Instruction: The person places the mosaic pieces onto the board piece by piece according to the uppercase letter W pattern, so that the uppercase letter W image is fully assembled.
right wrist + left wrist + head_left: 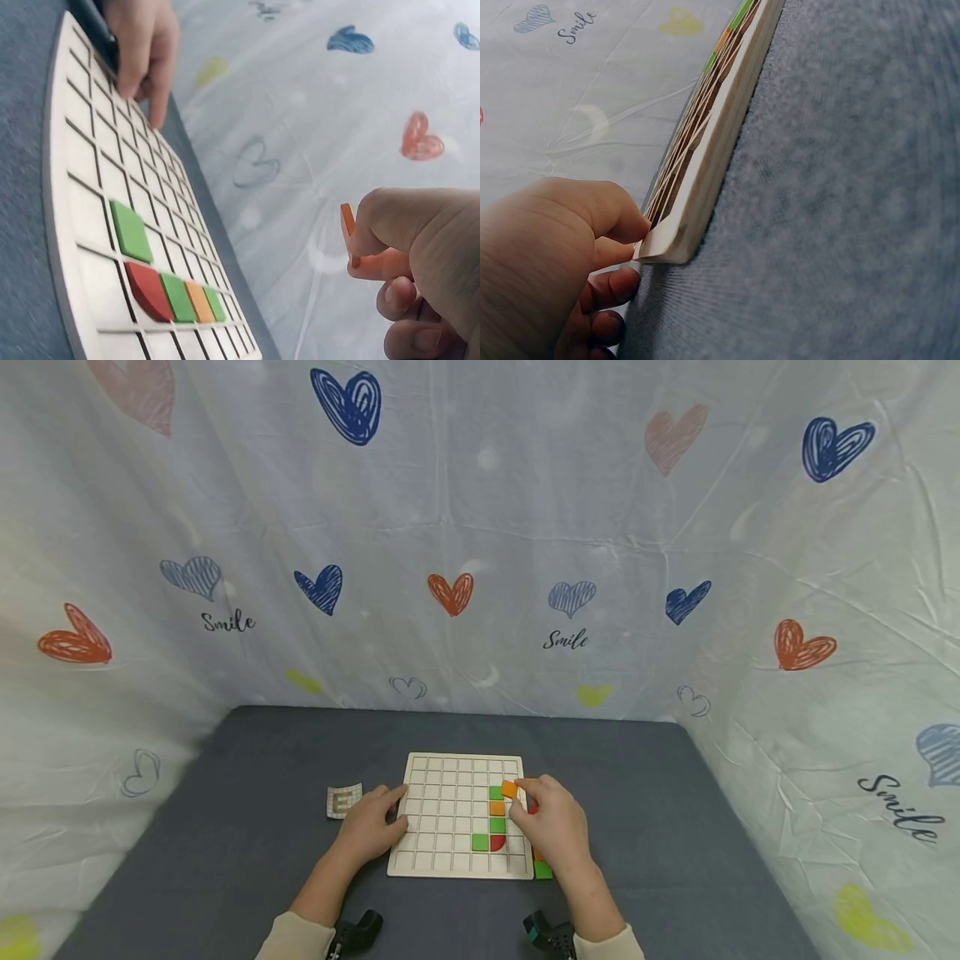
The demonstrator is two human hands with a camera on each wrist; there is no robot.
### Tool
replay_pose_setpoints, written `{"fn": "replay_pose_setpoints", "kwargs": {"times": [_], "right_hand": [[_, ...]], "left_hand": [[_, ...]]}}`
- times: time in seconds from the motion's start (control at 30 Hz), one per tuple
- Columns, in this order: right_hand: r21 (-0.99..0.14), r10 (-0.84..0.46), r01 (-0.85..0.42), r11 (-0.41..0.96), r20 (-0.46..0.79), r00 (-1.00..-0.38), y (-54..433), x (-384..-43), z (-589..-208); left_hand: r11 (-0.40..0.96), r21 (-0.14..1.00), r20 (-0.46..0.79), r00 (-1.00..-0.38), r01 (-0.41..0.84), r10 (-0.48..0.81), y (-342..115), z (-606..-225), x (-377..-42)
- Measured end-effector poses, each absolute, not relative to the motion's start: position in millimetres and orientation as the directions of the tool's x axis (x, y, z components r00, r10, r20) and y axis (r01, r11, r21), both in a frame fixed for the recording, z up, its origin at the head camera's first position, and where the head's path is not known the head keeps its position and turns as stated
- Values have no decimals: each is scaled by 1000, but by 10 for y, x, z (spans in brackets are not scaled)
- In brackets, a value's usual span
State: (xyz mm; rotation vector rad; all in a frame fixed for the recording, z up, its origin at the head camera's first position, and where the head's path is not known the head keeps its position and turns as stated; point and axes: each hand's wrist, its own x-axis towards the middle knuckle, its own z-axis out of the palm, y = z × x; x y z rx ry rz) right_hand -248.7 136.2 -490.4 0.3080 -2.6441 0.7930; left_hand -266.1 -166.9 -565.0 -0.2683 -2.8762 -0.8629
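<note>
Pinches an orange tile (pixel 509 789) in the right hand (pixel 557 822), above the right part of the board (pixel 442 814), turned edge-on in the right wrist view, with near-vertical long profile. Touches the board's left edge with the left hand (pixel 371 821), thumb and forefinger apart.

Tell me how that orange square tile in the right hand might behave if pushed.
The orange square tile is probably stiff, as it looks unbent in the right hand. Being thin and small beside that hand, it is likely light. Its flat face suggests it would slide rather than roll.
</note>
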Motion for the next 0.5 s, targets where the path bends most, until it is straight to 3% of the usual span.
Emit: {"fn": "replay_pose_setpoints", "kwargs": {"times": [0.5], "right_hand": [[-386, -325, -469, 794, 382, -865, 975, -2346, -5067]], "left_hand": [[825, 531, 176, -977, 196, 119, -1675, -5656, -2656]]}}
